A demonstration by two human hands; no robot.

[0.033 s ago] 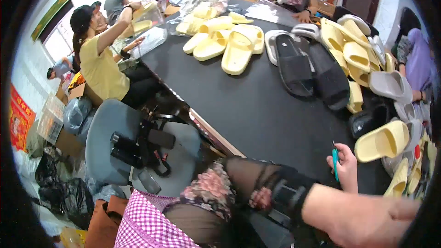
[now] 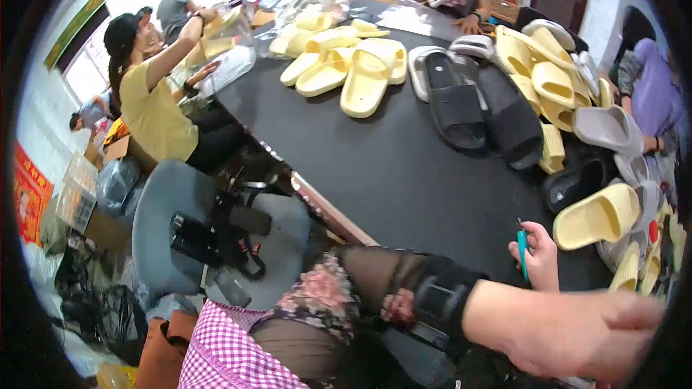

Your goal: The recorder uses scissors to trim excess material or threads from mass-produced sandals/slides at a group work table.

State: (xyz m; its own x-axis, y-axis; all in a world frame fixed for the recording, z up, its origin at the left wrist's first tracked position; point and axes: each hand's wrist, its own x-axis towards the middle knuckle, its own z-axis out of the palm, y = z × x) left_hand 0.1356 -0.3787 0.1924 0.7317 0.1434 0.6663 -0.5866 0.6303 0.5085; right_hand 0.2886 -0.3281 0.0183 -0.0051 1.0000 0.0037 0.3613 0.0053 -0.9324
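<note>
My left arm, in a sheer black sleeve with flowers and a black wrist strap, crosses from the lower middle to the right. My left hand lies at the lower right; its fingers are blurred and run into the dark rim, so their hold does not show. Beyond it, my right hand is closed around a slim teal hand tool with a dark tip pointing up. The tool's exact kind is unclear. A yellow slide sandal lies just right of that hand, with a black slipper behind it.
Yellow slides and large black slides lie on the dark table. A mixed slipper pile covers its right side. A grey chair holds black gear. A person in yellow handles plastic bags; others sit around.
The whole view has shifted slightly, so the table and slippers sit a little further left. My left hand has moved a little; my right hand keeps hold of the teal tool.
</note>
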